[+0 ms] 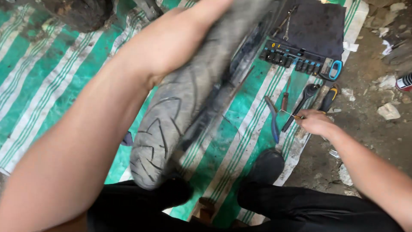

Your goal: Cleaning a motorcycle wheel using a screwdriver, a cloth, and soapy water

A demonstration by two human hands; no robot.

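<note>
Left hand [171,41] on tyre [171,111] — upright

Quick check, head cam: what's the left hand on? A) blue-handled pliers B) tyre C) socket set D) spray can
B: the left hand rests on the upper part of the tyre, which stands on the green striped mat; the right hand is down among the hand tools instead.

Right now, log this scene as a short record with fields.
surface: green and white striped tarp on dirt ground
left hand: resting on top of the upright tyre
right hand: reaching down at the hand tools by the tarp's edge, fingers at a thin wire
nearby: blue-handled pliers, socket set on a dark cloth
feet: black shoe on the tarp
</note>
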